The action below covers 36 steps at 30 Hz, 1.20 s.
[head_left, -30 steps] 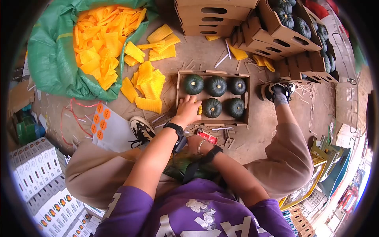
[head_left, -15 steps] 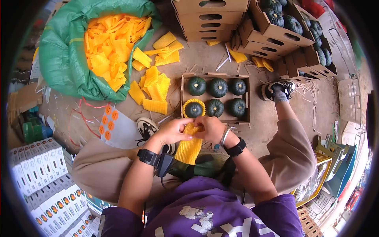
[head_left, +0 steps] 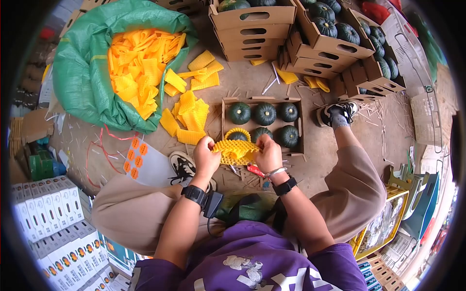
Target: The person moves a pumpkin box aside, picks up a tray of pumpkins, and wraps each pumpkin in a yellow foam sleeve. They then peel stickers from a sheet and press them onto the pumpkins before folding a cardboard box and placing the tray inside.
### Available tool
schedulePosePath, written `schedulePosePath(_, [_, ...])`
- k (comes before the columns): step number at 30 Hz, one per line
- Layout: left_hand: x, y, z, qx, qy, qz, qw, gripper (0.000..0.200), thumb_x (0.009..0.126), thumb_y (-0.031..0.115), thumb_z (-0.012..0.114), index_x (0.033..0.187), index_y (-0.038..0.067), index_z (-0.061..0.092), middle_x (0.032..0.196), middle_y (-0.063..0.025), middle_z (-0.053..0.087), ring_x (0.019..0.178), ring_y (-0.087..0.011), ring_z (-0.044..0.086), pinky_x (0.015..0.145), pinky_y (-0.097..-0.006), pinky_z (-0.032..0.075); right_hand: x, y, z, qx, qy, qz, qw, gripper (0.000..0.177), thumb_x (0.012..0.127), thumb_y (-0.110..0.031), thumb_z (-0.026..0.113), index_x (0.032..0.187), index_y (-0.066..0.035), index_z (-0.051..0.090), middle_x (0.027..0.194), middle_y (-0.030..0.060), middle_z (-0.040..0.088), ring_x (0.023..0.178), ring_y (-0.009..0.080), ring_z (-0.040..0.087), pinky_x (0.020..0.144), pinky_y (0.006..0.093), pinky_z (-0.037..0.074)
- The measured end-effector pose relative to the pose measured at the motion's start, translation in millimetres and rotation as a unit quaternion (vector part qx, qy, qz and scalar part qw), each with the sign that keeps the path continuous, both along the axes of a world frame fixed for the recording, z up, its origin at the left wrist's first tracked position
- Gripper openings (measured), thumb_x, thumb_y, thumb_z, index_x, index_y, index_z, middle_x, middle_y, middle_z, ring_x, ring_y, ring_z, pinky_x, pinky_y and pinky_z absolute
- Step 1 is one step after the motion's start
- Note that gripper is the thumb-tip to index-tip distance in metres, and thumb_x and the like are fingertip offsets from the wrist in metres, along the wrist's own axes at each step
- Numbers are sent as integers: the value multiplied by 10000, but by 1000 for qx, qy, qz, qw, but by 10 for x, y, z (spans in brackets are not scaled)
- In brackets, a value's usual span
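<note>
The yellow foam net [head_left: 238, 149] is looking light, soft and springy, perhaps tearing if pulled hard, so its two ends are seeming the best places to hold. It is spanning the gap between the hands: the left hand's [head_left: 207, 153] fingers are gripping one end, the right hand's [head_left: 268, 156] the other. Just beyond, a dark green pumpkin [head_left: 238, 137] is sitting in the cardboard box [head_left: 301, 128], another yellow net [head_left: 237, 130] arching around its far side
</note>
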<state>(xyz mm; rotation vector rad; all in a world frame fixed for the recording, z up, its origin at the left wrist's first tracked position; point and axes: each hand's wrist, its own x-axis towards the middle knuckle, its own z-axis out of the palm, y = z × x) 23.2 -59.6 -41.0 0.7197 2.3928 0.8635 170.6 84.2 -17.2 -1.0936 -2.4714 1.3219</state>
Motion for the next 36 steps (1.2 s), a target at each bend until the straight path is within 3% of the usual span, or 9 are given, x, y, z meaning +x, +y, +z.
schedulePosePath(3, [-28,28,-28,142,-480,-53,864,335,822,100,668,1114,-13,548,998,-62,643,852,-160,610,756,-291,480,-200,6,-306,126,-39,66,989,200,710,-95,610,908,-85,587,872,160,624,741,349,628,677,428,510])
schedulePosePath(15, [-519,53,-338,261,-403,217,850,370,795,-69,511,1157,4,499,1071,-70,585,967,-140,566,831,-281,451,-1406,586,-699,7,-228,111,967,789,614,-258,781,1320,-227,429,1209,265,412,1107,435,440,882,416,468])
schedulePosePath(21, [-383,197,261,290,-461,96,833,610,752,79,724,1277,24,419,1172,-85,543,1098,-192,525,936,-321,423,-785,177,46,-127,148,191,962,702,685,-298,766,1297,-176,445,1090,254,549,1004,385,575,854,446,487])
schedulePosePath(23, [-271,164,410,342,-504,24,793,628,756,106,727,1293,27,410,1199,-91,536,1119,-205,518,955,-337,419,-501,273,-261,-705,232,-88,664,517,861,-341,606,1283,-84,457,1094,195,604,1013,282,602,868,403,492])
schedulePosePath(27, [34,202,561,389,-668,27,633,624,796,124,681,1333,28,379,1238,-94,525,1134,-223,516,971,-371,420,-391,-253,-540,-799,380,-69,460,383,937,-275,457,1179,15,522,1153,154,594,1053,270,590,922,414,474])
schedulePosePath(29, [38,140,676,364,-663,13,654,613,802,104,666,1335,33,370,1236,-92,523,1133,-224,515,968,-378,422,-385,-102,-319,-635,354,-112,677,240,909,-146,522,1102,-11,570,990,126,653,845,223,638,773,320,520])
schedulePosePath(31, [31,83,652,335,-622,43,706,625,795,74,681,1329,28,360,1226,-91,517,1129,-212,507,970,-370,417,-360,50,-112,-111,112,-118,980,156,891,-125,548,959,11,585,808,182,639,712,283,628,657,331,493])
schedulePosePath(33, [63,125,605,322,-327,68,886,644,776,49,711,1314,20,359,1212,-92,511,1128,-193,494,972,-358,410,-341,-73,81,-37,195,-112,974,189,874,-121,590,1008,12,591,768,174,635,652,284,608,615,313,473])
schedulePosePath(36, [56,80,685,340,-373,95,858,655,757,35,730,1303,20,368,1200,-102,510,1102,-196,506,955,-335,416,-261,-95,0,-229,208,-109,945,269,903,-184,566,1102,-7,601,921,120,665,791,239,640,684,315,505])
